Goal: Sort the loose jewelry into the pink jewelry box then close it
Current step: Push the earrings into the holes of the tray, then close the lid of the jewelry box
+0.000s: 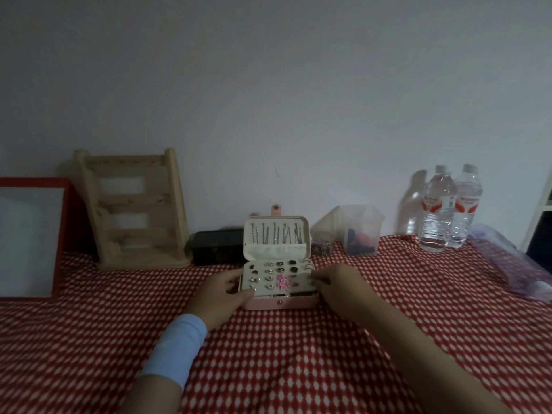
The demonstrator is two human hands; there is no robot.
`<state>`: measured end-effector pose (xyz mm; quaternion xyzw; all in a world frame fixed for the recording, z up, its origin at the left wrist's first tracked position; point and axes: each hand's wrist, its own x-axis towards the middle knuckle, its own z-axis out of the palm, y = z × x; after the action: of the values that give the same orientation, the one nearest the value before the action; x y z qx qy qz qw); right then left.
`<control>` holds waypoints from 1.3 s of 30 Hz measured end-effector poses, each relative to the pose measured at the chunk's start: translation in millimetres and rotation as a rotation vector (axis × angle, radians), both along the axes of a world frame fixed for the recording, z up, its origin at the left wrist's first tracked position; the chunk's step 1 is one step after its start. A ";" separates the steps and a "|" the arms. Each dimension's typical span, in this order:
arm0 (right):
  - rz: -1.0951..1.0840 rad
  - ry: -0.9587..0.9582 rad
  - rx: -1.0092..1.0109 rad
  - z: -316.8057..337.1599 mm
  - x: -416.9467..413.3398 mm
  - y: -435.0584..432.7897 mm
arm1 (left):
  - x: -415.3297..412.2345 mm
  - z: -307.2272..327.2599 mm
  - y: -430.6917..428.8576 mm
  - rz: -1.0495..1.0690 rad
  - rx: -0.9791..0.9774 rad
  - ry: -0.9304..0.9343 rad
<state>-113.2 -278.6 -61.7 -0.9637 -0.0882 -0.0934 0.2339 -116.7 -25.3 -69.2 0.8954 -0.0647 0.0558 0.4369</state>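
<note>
The pink jewelry box (294,303) stands open on the red dotted cloth, its lid (306,234) upright with several chains hanging inside. A cream earring panel (260,274) studded with several earrings and a pink piece (282,281) lies across the base. My left hand (219,295) grips the panel's left edge, thumb on top. My right hand (336,286) pinches the panel's right edge. Whether it also holds a small piece is too dark to tell.
A wooden jewelry stand (134,210) and a red-framed board (30,237) stand at the back left. A dark box (216,246) sits behind the pink one. A clear tub (360,231), two water bottles (448,207) and a purple bag (513,264) lie to the right.
</note>
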 end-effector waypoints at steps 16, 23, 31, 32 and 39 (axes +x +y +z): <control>-0.160 0.026 -0.020 37.8 40.8 0.2 | 44.1 25.6 -6.3 0.034 0.103 -0.040; -0.062 0.220 0.498 44.7 96.3 8.1 | 86.3 48.3 -19.8 0.034 0.029 -0.077; 0.002 0.221 0.781 41.0 99.2 0.3 | 98.1 54.4 -16.5 0.004 -0.147 -0.066; 0.025 0.196 0.791 41.2 96.6 -0.6 | 95.6 54.9 -14.9 -0.011 -0.161 -0.079; 0.136 -0.014 0.396 48.0 55.1 -7.1 | 58.2 45.8 -5.1 -0.075 -0.019 -0.153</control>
<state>-58.1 -285.7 -13.7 -0.8902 -0.1345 -0.0997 0.4237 -58.5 -30.3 -23.5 0.8814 -0.1307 0.1083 0.4408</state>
